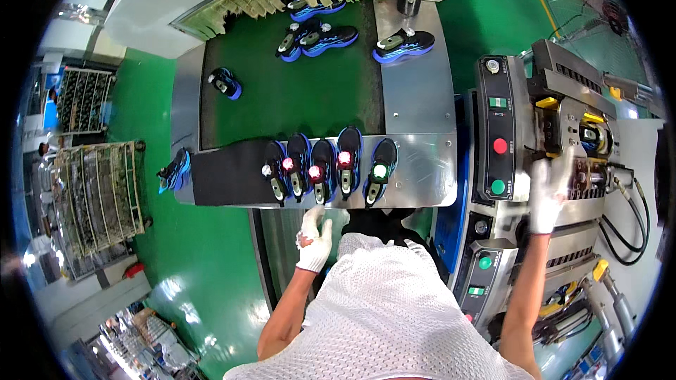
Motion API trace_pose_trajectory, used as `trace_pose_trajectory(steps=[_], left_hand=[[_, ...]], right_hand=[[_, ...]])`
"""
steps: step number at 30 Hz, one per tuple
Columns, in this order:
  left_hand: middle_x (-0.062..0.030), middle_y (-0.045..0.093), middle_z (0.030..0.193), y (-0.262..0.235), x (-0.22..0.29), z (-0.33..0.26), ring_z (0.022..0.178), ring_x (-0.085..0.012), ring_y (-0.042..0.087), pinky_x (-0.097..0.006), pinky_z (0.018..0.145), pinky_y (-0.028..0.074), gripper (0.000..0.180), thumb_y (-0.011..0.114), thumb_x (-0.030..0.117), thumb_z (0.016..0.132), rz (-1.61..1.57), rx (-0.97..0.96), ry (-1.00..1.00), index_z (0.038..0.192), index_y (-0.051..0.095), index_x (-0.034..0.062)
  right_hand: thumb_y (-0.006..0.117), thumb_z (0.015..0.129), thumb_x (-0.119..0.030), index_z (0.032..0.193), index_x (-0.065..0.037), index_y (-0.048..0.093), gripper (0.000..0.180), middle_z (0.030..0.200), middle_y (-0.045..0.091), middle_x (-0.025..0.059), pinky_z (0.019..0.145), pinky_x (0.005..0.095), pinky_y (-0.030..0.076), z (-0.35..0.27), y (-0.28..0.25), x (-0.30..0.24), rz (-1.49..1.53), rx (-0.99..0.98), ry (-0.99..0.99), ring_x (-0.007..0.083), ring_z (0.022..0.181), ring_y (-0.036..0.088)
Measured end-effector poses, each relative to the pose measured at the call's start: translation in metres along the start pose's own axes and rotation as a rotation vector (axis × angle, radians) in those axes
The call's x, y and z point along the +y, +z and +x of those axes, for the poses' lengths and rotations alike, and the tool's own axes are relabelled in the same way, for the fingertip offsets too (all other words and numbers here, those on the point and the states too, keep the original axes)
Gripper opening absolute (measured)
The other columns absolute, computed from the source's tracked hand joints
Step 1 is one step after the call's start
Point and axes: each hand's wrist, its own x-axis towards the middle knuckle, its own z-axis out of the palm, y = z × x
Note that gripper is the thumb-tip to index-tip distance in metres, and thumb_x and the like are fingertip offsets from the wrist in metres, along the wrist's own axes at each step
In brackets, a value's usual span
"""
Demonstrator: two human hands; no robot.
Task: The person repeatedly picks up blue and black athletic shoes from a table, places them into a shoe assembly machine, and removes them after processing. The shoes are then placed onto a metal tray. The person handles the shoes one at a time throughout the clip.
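So, what we see here:
Left hand [314, 238]: gloved, curled loosely, gripping nothing, just below the steel table's front edge [422, 200].
Right hand [547, 193]: fingers spread flat on the press machine [563, 141], right of frame.
Shoes in a row [324, 169]: we count five, centre.
Belt [296, 91]: four more shoes, open green room between.

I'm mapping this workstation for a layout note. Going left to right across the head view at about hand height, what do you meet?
Wire rack → lone shoe at the table's left edge → black mat → row of five shoes → control panel → right hand on the machine → black hoses.
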Motion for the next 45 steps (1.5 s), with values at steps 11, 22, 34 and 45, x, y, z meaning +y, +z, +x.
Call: trace_pose_trajectory(steps=[11,22,34,45], left_hand=[[-0.0199,0.054,0.144,0.027,0.045,0.166,0.133,-0.0398,0.053,-0.048,0.108,0.047,0.058,0.076,0.009,0.083,0.312,-0.45,0.461,0.138,0.056,0.0084],[-0.0242,0.058,0.136,0.027,0.049,0.174,0.123,-0.0355,0.06,-0.045,0.103,0.049,0.084,0.086,0.018,0.078,0.326,-0.499,0.401,0.148,0.043,-0.0007],[-0.0169,0.069,0.109,0.085,0.04,0.173,0.091,-0.0305,0.067,-0.045,0.082,0.056,0.052,0.078,0.009,0.083,0.235,-0.85,-0.072,0.131,0.059,-0.0017],[-0.0117,0.057,0.133,0.08,0.177,-0.217,0.12,-0.0215,0.057,-0.038,0.107,0.046,0.064,0.068,-0.005,0.084,0.208,-2.083,0.649,0.144,0.048,0.0002]], right_hand=[[0.075,0.082,-0.054,0.16,0.007,0.022,0.112,0.148,0.046,0.036,0.118,0.0478,0.035,-0.15,0.135,0.012,-0.694,-0.503,-0.184,0.0427,0.141,0.045],[0.082,0.077,-0.031,0.149,-0.002,0.042,0.088,0.146,0.052,0.023,0.113,0.047,0.042,-0.282,0.332,-0.058,-0.05,-0.202,0.488,0.0412,0.137,0.05],[0.085,0.071,-0.051,0.13,0.013,0.055,0.092,0.127,0.063,0.0324,0.097,0.0439,0.053,-0.327,0.107,-0.097,0.645,0.035,1.218,0.038,0.119,0.064],[0.085,0.078,-0.054,0.13,0.017,0.051,0.095,0.124,0.063,0.023,0.098,0.037,0.051,-0.59,-0.05,-0.21,0.615,1.423,1.287,0.0247,0.113,0.062]])
